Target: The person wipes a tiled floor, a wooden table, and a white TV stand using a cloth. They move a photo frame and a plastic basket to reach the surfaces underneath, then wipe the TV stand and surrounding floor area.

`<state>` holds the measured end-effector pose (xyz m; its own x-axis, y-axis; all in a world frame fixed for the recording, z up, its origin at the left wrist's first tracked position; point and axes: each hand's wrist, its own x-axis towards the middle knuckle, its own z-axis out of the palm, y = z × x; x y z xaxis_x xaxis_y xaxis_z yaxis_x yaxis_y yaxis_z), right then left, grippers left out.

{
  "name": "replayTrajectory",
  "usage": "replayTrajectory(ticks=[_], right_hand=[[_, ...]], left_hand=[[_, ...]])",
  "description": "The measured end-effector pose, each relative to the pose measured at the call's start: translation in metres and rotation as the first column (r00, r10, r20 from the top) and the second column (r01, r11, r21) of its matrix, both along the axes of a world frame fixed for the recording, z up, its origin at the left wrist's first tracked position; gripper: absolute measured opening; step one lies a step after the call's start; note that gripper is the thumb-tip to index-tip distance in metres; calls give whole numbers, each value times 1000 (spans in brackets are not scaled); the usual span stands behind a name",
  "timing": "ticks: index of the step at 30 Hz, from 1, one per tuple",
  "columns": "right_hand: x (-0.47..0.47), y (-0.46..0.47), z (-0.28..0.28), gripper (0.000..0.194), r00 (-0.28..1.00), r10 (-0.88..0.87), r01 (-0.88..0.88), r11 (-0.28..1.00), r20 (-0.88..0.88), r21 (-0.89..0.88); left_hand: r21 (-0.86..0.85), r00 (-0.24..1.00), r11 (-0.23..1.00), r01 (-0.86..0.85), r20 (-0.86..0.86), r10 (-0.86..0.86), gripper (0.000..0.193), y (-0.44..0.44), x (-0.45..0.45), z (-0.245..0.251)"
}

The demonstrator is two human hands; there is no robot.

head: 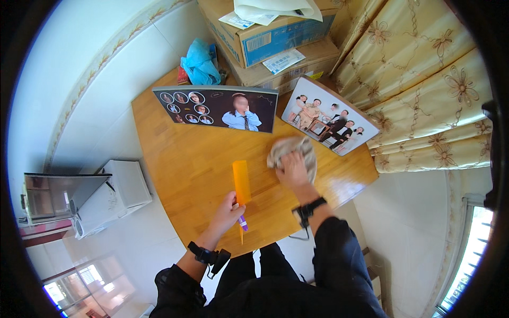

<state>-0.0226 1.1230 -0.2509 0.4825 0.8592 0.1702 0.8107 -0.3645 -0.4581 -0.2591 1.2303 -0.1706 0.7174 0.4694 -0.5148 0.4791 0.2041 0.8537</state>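
Note:
My left hand point(230, 210), near the front edge of the wooden table point(191, 167), grips a thin orange strip-like object point(241, 179) that stretches away from me. A purple-and-white pen-like item point(243, 222) sticks out under the thumb of the same hand. Farther right, a crumpled beige cloth point(308, 149) lies on the tabletop. My right hand point(295, 169) presses down on this cloth, fingers spread over it; the cloth and fingers are slightly blurred.
Two photo panels, one dark point(214, 105) and one white point(330, 115), stand along the table's back. Behind them are stacked cardboard boxes point(234, 45) and a blue plastic bag point(201, 65). Floral curtains point(421, 87) hang at right; a white appliance point(127, 183) is at left.

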Motion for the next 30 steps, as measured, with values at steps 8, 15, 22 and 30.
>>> replayTrajectory(ticks=[8,15,22,30], right_hand=[[-154,-113,22,37,968,153,-182,974,-198,-137],[-141,-120,42,42,900,-16,129,964,-435,231],[-1,-151,92,43,707,-487,589,807,-513,47],[-7,-139,0,42,895,-444,445,895,39,-17]], left_hand=[[148,989,981,122,62,-132,41,-18,133,-51],[540,992,841,35,80,-93,64,-24,161,-104],[421,999,907,3,44,-24,41,-4,62,-47],[264,997,963,-60,-32,70,26,-3,-69,-12]])
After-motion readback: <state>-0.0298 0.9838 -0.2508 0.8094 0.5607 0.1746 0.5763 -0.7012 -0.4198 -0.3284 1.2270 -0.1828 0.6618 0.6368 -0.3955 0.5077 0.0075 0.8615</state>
